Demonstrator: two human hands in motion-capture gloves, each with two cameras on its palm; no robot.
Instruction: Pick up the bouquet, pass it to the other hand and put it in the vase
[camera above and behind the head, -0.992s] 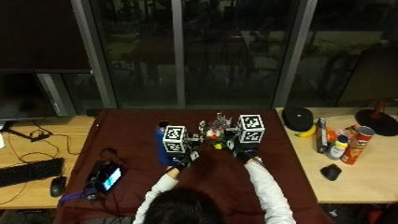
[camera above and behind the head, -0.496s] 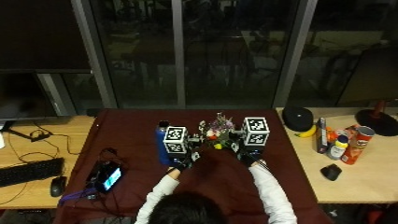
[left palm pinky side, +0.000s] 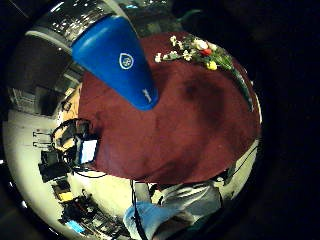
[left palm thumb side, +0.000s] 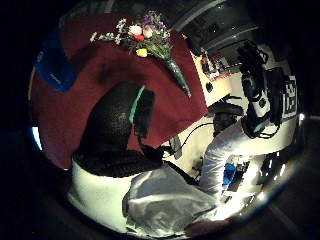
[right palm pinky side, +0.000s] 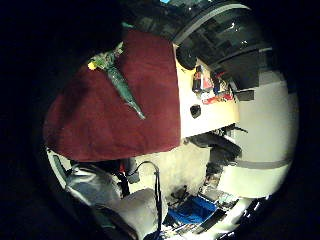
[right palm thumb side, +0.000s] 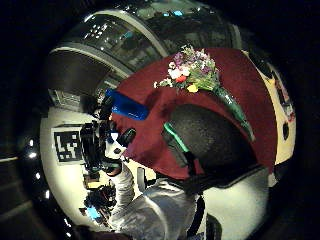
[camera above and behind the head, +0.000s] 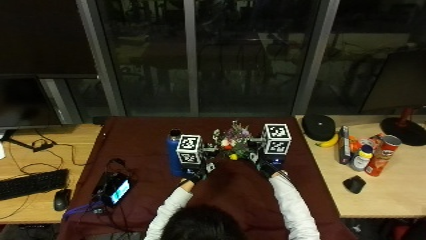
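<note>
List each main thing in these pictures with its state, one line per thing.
bouquet: lying on the dark red cloth, not held.
vase: blue, upright on the cloth, no flowers in it.
left hand: over the cloth beside the vase, holding nothing.
right hand: over the cloth near the bouquet, holding nothing.
phone: screen lit, at the cloth's left.

A dark red cloth (camera above and behind the head: 146, 145) covers the middle of the wooden table (camera above and behind the head: 40, 140). On the cloth: a blue vase (camera above and behind the head: 174, 157), upright, a bouquet (camera above and behind the head: 234, 144) lying flat near it, and a phone (camera above and behind the head: 116, 189) with cables near the left edge.
</note>
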